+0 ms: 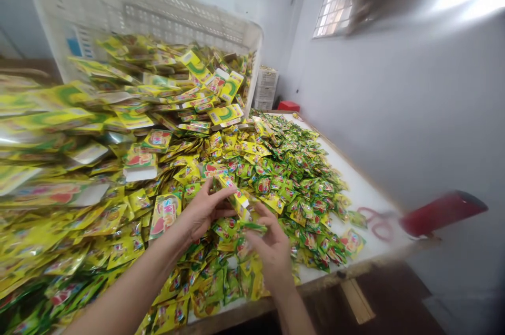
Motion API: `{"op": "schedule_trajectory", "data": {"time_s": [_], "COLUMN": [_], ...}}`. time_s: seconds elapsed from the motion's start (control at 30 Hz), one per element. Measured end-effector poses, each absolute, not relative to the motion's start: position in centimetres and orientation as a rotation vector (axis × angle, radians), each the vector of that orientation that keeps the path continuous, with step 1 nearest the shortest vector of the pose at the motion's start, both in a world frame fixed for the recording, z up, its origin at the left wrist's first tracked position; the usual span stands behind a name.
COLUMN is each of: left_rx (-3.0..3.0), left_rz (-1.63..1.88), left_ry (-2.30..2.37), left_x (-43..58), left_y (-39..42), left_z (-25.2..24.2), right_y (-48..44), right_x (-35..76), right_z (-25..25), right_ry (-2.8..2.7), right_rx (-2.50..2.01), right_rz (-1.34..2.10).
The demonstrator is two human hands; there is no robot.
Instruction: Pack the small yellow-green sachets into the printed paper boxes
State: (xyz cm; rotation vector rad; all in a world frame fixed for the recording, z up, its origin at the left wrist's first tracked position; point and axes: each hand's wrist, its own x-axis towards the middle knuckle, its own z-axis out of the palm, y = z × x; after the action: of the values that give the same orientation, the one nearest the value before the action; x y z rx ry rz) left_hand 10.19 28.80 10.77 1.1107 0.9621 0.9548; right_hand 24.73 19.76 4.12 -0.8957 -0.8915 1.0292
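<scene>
My left hand (203, 210) grips a small yellow cardboard box (235, 198) with green and red print, fingers wrapped round its near end. My right hand (270, 248) pinches a green sachet (252, 226) at the box's open end. Both hands hover over a large heap of green and yellow sachets (292, 177) spread across the white table (363, 193).
A white plastic crate (150, 19) tilted on its side spills many yellow boxes (165, 109) at the left and back. Pink-handled scissors (374, 222) and a red object (442, 213) lie at the table's right edge. More crates (266, 88) stand by the grey wall.
</scene>
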Motion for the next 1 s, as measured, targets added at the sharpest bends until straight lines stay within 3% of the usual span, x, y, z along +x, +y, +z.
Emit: {"op": "schedule_trajectory", "data": {"time_s": [0.33,0.53,0.77,0.87,1.0], "left_rx": [1.118,1.276,1.096,0.902,1.11], "left_rz": [0.915,0.758,0.155,0.283,0.575], "left_ry": [1.017,1.09,0.7,0.694,0.973], "left_x": [6.7,6.7,5.2,4.4,4.2], "left_y": [31.0,31.4,22.4,19.7,18.0], "left_z": [14.7,16.1,12.7,10.1,6.6], "right_y": [20.2,17.0,14.3,14.6,14.9], "right_x": [29.7,30.0,28.0,28.9,28.6], "right_z": [6.3,9.4,10.6,8.8,6.8], "right_ry": [-0.828,-1.215,-1.523,-1.422,-1.066], "right_rx": [-1.113,-0.943,-0.836,-0.941,-1.15], "right_rz": [0.794,0.914,1.138,1.088,1.011]}}
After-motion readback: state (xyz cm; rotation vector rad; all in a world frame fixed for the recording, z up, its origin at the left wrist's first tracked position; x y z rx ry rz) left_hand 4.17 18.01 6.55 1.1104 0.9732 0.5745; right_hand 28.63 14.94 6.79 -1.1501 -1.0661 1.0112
